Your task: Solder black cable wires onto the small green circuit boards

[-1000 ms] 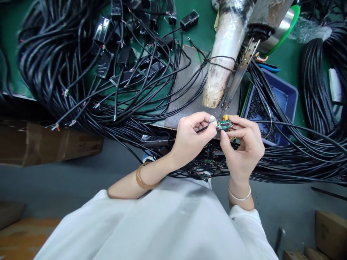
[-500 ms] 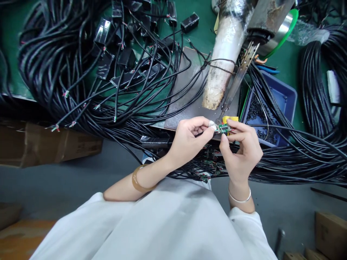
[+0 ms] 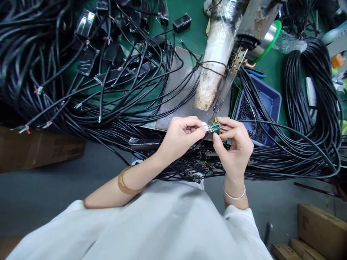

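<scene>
Green circuit board [image 3: 216,126] gripped at opposite ends by left hand [image 3: 177,141] and right hand [image 3: 235,146]; long axis spans hand-to-hand, soldering iron [image 3: 225,86] just beyond.

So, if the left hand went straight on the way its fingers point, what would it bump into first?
Probably the small green circuit board, right by the fingertips of the left hand. Just past it is the right hand. Depth is hard to judge from this one view.
</scene>
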Motion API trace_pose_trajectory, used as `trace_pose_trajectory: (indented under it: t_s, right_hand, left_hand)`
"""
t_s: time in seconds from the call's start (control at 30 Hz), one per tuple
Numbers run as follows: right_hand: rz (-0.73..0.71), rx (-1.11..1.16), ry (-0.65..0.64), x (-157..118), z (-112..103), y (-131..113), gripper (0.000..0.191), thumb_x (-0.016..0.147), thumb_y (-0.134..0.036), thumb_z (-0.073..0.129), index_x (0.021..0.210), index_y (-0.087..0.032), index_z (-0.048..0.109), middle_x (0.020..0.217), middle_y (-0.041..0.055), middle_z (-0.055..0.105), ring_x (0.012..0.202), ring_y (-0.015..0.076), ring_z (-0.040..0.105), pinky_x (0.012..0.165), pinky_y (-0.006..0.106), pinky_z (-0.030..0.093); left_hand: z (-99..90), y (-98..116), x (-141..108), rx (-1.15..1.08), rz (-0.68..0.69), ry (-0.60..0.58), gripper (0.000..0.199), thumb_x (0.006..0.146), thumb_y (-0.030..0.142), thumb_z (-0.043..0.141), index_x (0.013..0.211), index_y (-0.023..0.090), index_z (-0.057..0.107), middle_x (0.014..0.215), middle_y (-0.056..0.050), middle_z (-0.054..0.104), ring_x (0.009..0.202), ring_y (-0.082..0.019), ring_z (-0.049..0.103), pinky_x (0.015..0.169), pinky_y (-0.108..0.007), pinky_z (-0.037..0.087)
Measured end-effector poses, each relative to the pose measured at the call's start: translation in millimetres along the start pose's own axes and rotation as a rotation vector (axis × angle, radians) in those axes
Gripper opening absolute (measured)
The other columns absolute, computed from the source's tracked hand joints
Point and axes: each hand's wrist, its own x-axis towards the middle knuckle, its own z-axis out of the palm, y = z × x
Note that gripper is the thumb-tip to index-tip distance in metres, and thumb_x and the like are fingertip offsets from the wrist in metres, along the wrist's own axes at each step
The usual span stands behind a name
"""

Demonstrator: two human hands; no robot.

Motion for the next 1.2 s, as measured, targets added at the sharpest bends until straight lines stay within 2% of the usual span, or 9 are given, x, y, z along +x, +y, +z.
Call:
trace_pose_trajectory:
  t_s: [0.2,0.37,0.7,0.97,1.2]
  right_hand:
    - [-0.025,-0.01,0.008,3.1,0.3,0.6,0.015,0.085,-0.012,0.069,0.078,-0.021,0.06,0.116,0.0043,0.07,0.105,0.0176,0.068,0.089,0.037,0.062]
    - [-0.037,-0.014,0.018,4.5,1.2,2.0,0.015,0.083,-0.011,0.071,0.079,-0.021,0.061,0.115,0.0044,0.07,0.105,0.0181,0.068,0.088,0.037,0.062]
    - [-0.075,-0.049,0.032,6.1,0.8,-3.5,0.016,0.081,-0.007,0.072,0.08,-0.021,0.064,0.116,0.0045,0.07,0.104,0.0175,0.068,0.089,0.037,0.061]
    - [-0.084,-0.072,0.012,2.0,0.4,-0.6,0.018,0.082,-0.006,0.071,0.078,-0.02,0.059,0.117,0.0057,0.07,0.105,0.018,0.068,0.089,0.037,0.062]
    - [-0.104,-0.123,0.015,6.3,0.3,-0.8,0.015,0.082,-0.009,0.073,0.08,-0.02,0.063,0.113,0.0047,0.07,0.101,0.0173,0.068,0.087,0.036,0.061]
  left_hand:
    - [2.8,-0.7,3.2,-0.04,-0.082,0.041,0.008,0.07,0.02,0.069,0.067,0.013,0.069,0.063,0.001,0.062,0.059,-0.009,0.052,0.057,-0.02,0.043]
    - [4.2,1.0,2.4,-0.023,-0.056,0.06,0.007,0.071,0.019,0.068,0.069,0.012,0.069,0.063,0.001,0.064,0.057,-0.007,0.055,0.058,-0.018,0.047]
    - [4.7,5.0,3.0,-0.023,-0.003,0.051,0.007,0.073,0.018,0.066,0.07,0.012,0.068,0.064,0.001,0.065,0.057,-0.007,0.056,0.057,-0.017,0.049]
    - [2.1,-0.8,-0.1,0.022,-0.028,0.01,0.007,0.077,0.016,0.065,0.073,0.012,0.068,0.064,0.002,0.063,0.056,-0.006,0.054,0.057,-0.017,0.046]
    - [4.7,0.1,-0.3,0.036,-0.005,0.034,0.007,0.078,0.018,0.065,0.073,0.013,0.065,0.064,0.002,0.06,0.056,-0.006,0.052,0.055,-0.016,0.045]
